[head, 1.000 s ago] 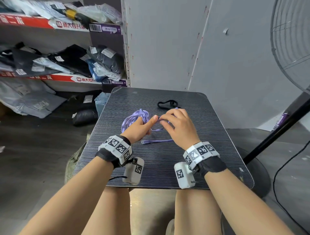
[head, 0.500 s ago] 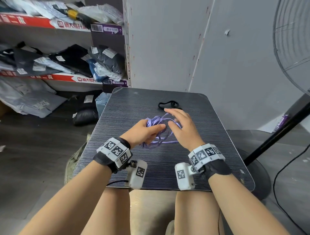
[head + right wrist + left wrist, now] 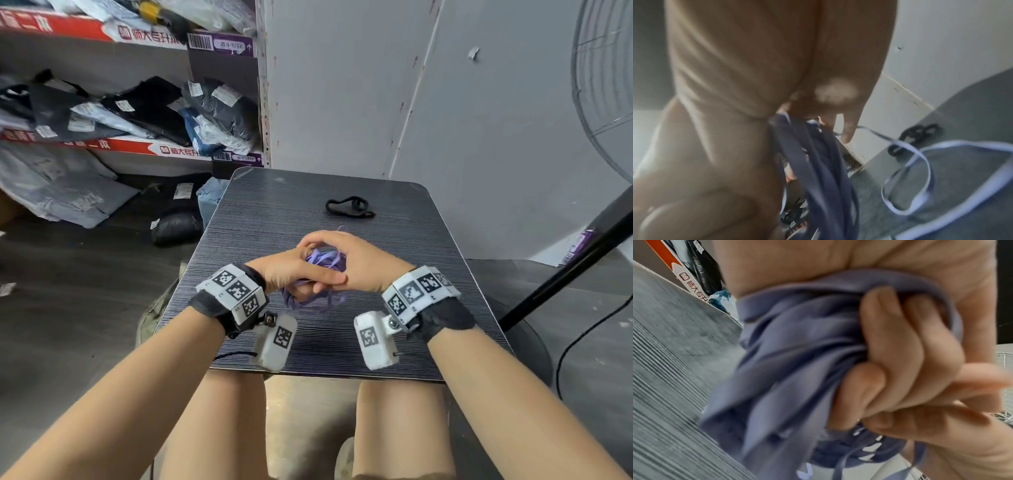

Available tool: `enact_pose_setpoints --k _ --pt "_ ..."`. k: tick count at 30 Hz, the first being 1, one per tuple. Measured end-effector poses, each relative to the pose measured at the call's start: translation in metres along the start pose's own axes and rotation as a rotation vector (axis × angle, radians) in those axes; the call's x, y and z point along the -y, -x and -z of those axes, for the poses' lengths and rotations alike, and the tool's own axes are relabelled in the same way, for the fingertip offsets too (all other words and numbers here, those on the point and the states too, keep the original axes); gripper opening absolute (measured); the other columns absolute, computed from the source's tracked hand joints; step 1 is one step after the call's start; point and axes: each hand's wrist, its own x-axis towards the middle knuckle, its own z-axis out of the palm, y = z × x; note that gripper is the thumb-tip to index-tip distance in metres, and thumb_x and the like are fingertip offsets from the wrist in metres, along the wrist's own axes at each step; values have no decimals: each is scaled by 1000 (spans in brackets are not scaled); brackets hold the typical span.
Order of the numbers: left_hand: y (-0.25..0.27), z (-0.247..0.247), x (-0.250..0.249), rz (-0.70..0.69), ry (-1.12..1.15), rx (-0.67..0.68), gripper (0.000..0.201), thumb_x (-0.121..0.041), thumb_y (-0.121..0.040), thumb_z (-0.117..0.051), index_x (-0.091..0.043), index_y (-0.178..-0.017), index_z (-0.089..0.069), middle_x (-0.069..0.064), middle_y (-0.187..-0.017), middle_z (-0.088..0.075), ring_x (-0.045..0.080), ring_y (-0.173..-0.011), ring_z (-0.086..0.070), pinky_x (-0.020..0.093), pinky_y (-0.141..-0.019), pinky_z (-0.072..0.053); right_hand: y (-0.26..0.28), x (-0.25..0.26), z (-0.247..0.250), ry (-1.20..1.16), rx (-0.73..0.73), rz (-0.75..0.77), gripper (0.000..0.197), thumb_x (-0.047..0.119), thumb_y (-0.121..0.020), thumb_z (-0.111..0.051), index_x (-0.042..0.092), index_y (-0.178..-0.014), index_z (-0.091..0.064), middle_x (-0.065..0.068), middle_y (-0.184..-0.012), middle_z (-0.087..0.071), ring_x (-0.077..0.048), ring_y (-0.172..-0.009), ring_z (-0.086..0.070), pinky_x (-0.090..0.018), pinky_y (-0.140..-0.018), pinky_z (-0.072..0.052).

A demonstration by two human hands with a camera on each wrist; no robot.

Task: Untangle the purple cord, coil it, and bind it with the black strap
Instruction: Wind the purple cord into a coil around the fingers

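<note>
Gripping the bunched purple cord (image 3: 325,260), left hand (image 3: 291,270) and right hand (image 3: 359,263) meet.

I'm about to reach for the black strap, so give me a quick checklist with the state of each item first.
1. Left hand grips the flat purple cord bundle: ok.
2. Right hand on the bundle: ok.
3. Cord fully coiled: not ok, a loose loop lies on the dark striped table.
4. Thin black strap free, at the table's far side: ok.
5. Tangles gone: cannot tell.
</note>
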Motion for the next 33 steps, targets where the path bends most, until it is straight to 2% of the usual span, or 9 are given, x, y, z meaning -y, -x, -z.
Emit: enact_pose_setpoints --k 6,10,14,16,20,24,27,30,33 --pt "3 3 8 3 119 25 36 -16 -78 -60 -11 -44 -52 -2 -31 -33 9 -27 -22 21 -41 -16 5 -10 -25 -234 -217 -88 32 0 -74 -74 11 -103 -63 4 -93 -60 -6 -84 -57 -28 -82 -48" --pt "3 0 10 -82 243 15 34 -12 -80 -55 -6 -47 -53 5 -30 -38 13 -23 -29 16 -38 -27 8 -9 -30 -416 -199 -39 38 -8 -74 -70 18 -101 -61 3 -95 -61 -13 -88 -59 -29 -81 -49" --pt "5 2 9 -187 188 -83 26 -19 -79 -61 -10 -55 -57 3 -34 -45 12 -29 -38 18 -42 -37 15 -11 -26 -638 -255 -132 32 -5 -75 -69 3 -105 -62 0 -89 -67 -9 -84 -62 -25 -83 -51" --pt "3 4 10 -228 146 -159 27 -20 -80 -61 -15 -53 -57 0 -35 -47 10 -33 -40 16 -47 -38 17 -10 -25 -686 -299 -158 38 -8 -75 -69 -6 -111 -57 -7 -91 -64 -15 -86 -61 -29 -84 -51" --pt "-4 11 16 -260 199 -276 28 -27 -78 -65 -13 -60 -48 -4 -42 -43 11 -38 -40 19 -49 -37 21 -8 -25 -860 -267 -129 33 -4 -74 -66 7 -104 -57 -1 -79 -61 -11 -75 -59 -23 -75 -51" --pt "-4 13 17 -232 215 -229 30 -24 -82 -57 -22 -53 -56 -5 -46 -43 13 -44 -45 23 -54 -39 16 -16 -21 -606 -395 -249 29 -5 -82 -61 6 -109 -59 1 -85 -64 -9 -76 -60 -22 -73 -48" --pt "-2 3 13 -214 140 -147 27 -26 -74 -65 -22 -50 -53 -2 -48 -50 19 -49 -49 28 -58 -38 12 -26 -20 -467 -513 -280 17 -7 -83 -58 1 -98 -61 -4 -79 -61 -5 -68 -56 -20 -66 -46" --pt "-1 -9 11 -217 -37 -98 25 -27 -71 -64 -21 -48 -56 -1 -47 -57 19 -51 -53 25 -59 -43 9 -34 -22 -514 -499 -254 20 -15 -79 -58 3 -89 -57 4 -70 -60 9 -57 -53 -9 -57 -43" --pt "3 -19 6 -219 -111 -123 28 -20 -75 -61 -12 -49 -55 1 -46 -58 14 -47 -53 22 -55 -43 4 -30 -24 -440 -452 -272 32 -19 -79 -55 11 -89 -56 9 -75 -55 11 -62 -53 -2 -59 -41"
